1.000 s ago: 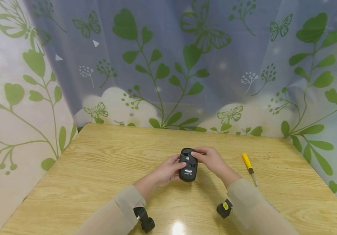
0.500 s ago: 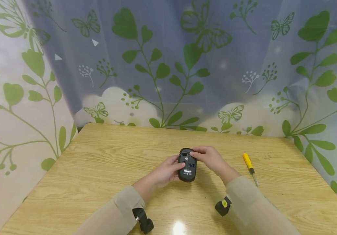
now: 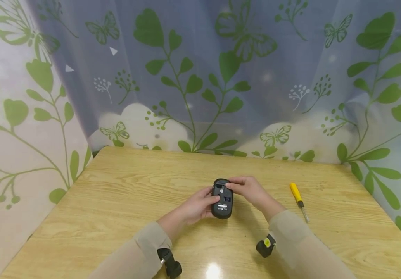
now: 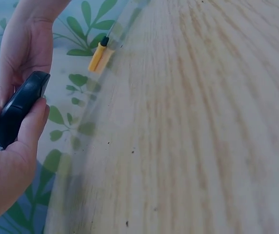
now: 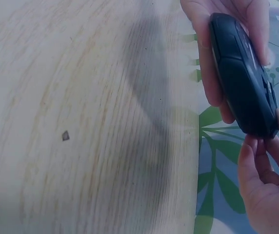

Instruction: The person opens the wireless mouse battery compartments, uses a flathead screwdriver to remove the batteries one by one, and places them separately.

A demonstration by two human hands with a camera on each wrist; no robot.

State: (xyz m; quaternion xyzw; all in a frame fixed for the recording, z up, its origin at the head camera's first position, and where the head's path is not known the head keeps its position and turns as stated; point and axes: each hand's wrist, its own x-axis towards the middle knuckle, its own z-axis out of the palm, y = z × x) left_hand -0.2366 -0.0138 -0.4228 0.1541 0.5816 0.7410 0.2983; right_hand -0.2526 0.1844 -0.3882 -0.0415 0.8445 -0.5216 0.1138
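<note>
A black computer mouse is held above the table with its underside facing up. A label, a sensor window and an open recess near its far end show there. My left hand grips the mouse from the left, with the thumb across the underside and the fingers beneath, as the left wrist view shows on the mouse. At the far right end, my right hand pinches the mouse's edge between thumb and fingers. From the right wrist view, those fingertips touch the end of the mouse.
A screwdriver with a yellow handle lies on the wooden table, right of the hands. A patterned curtain hangs behind the table and at both sides. Small dark specks dot the tabletop.
Both hands and the mouse have dipped very slightly toward the person since half a second ago. The grip of each hand looks the same.
</note>
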